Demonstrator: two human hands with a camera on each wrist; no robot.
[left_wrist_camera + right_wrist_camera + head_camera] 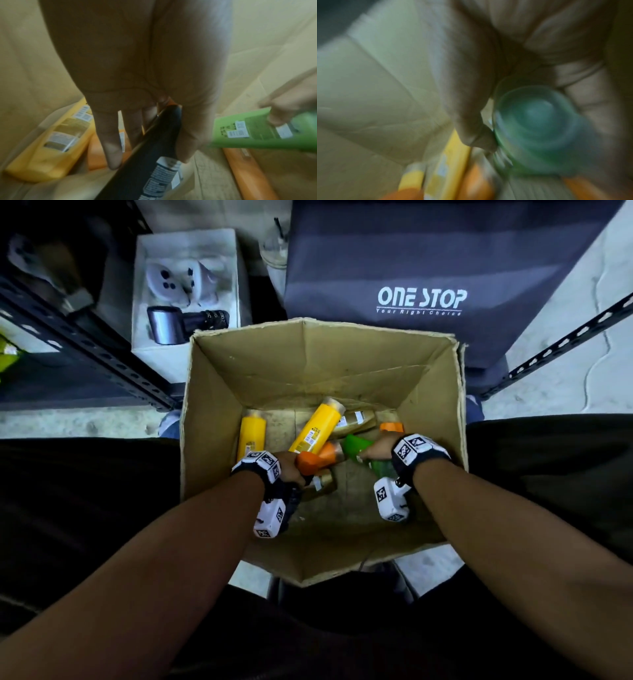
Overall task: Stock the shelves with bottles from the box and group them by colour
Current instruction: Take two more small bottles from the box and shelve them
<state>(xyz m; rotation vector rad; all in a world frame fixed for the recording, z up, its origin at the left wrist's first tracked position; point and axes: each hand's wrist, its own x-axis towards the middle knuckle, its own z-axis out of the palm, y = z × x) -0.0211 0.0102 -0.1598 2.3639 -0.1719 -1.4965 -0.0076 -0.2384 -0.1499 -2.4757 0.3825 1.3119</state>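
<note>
Both hands inside open brown cardboard box (212, 392): left hand (291, 465) grips black plastic bottle (154, 155); right hand (378, 448) wraps green plastic bottle (356, 448).

Matt cardboard box (274, 361), glossy plastic bottles (313, 431)

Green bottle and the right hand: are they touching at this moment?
Touching. The left wrist view shows the right hand's fingers pressed onto the green bottle and its label; the head view agrees, with the right hand wrapped over it.
</note>
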